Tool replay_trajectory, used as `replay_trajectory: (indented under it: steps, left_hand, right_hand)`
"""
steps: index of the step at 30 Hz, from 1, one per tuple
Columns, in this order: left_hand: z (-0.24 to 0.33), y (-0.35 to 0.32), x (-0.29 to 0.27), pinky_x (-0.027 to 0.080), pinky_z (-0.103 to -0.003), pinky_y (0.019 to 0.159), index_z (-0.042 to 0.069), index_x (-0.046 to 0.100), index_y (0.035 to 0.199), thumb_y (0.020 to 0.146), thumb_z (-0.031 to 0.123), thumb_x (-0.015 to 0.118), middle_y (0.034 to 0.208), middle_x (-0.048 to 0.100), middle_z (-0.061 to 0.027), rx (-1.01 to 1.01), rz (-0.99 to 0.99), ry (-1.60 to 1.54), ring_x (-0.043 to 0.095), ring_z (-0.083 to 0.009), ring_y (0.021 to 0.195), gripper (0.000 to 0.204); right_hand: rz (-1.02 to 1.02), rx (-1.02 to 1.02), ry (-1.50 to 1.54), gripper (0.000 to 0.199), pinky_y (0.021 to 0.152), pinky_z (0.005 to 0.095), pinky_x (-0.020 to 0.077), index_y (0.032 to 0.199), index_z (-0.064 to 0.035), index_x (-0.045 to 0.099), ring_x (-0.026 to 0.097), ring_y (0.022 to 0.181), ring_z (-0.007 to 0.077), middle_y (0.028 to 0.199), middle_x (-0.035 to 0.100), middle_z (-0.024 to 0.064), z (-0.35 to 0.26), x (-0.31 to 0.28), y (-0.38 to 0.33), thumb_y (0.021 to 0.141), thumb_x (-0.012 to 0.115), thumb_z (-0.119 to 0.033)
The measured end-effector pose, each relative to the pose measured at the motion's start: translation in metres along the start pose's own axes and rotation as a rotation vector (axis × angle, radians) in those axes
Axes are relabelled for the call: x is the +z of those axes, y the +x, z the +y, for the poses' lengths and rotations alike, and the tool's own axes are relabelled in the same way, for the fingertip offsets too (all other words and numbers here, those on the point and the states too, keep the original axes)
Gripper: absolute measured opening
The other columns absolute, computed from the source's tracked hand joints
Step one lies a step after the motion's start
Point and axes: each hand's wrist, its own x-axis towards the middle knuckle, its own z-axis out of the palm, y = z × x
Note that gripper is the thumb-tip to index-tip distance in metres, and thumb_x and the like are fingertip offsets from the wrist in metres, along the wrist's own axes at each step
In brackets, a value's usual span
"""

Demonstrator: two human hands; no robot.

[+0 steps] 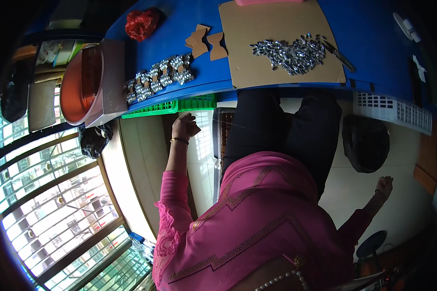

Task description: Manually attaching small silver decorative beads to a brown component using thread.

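Observation:
Below the table edge, my left hand (183,127) is closed around a small brown card piece (194,130), one corner of which sticks out. A fine thread seems to run from it across my lap. Far out to the right, my right hand (384,186) is closed with the arm stretched away from my body; whatever its fingers pinch is too small to make out. On the table, a pile of silver faceted beads (296,56) lies on a brown cardboard sheet (247,72). Several bead-wrapped cards (158,75) stand in a row at the left, near bare notched cards (217,46).
A dark slim tool (339,56) lies right of the beads. A red plastic bag (142,25) sits on the blue table (175,29). Under the edge are a green basket (196,102) and white basket (393,111). A black bag (365,144) is on the right.

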Motion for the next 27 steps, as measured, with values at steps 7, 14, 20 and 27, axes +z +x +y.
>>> replay_trajectory:
  steps: [7,14,20,27]
  left_hand:
    - [0.0,-0.002,0.008,0.039,-0.027,0.047,0.01,0.052,0.081,0.081,0.011,0.054,0.067,0.051,-0.0007,0.009,-0.082,-0.001,0.05,-0.0128,0.053,0.003]
    - [0.001,-0.08,0.103,0.047,-0.026,0.054,0.003,0.058,0.091,0.081,0.008,0.056,0.077,0.06,-0.0055,0.198,-0.287,0.226,0.057,-0.0128,0.061,0.011]
    - [-0.007,-0.145,0.177,0.049,-0.023,0.056,0.001,0.058,0.091,0.081,0.007,0.056,0.077,0.062,-0.0061,0.154,-0.615,0.32,0.058,-0.0119,0.062,0.012]
    - [-0.022,-0.172,0.2,0.047,-0.022,0.056,0.001,0.057,0.09,0.081,0.006,0.057,0.076,0.061,-0.006,0.007,-0.778,0.237,0.058,-0.0116,0.062,0.01]
  right_hand:
    - [0.698,-0.133,-0.255,0.027,0.048,0.0163,0.0406,0.108,-0.0016,0.05,0.045,0.052,0.0062,0.099,0.058,0.0083,0.022,0.099,0.001,0.085,0.056,-0.014]
    - [0.505,-0.199,-0.84,0.021,0.042,0.014,0.0306,0.098,-0.0061,0.057,0.04,0.048,0.0014,0.085,0.06,0.0036,0.116,0.317,0.038,0.087,0.055,-0.024]
    - [-0.415,-0.005,-1.13,0.006,0.041,0.016,0.0334,0.081,-0.0064,0.054,0.045,0.046,0.001,0.055,0.049,-0.0039,0.248,0.473,0.018,0.085,0.054,-0.01]
    - [-0.712,-0.11,-1.29,0.004,0.045,0.0269,0.042,0.085,-0.0041,0.056,0.06,0.053,0.0201,0.064,0.058,0.011,0.294,0.512,-0.006,0.081,0.056,-0.007]
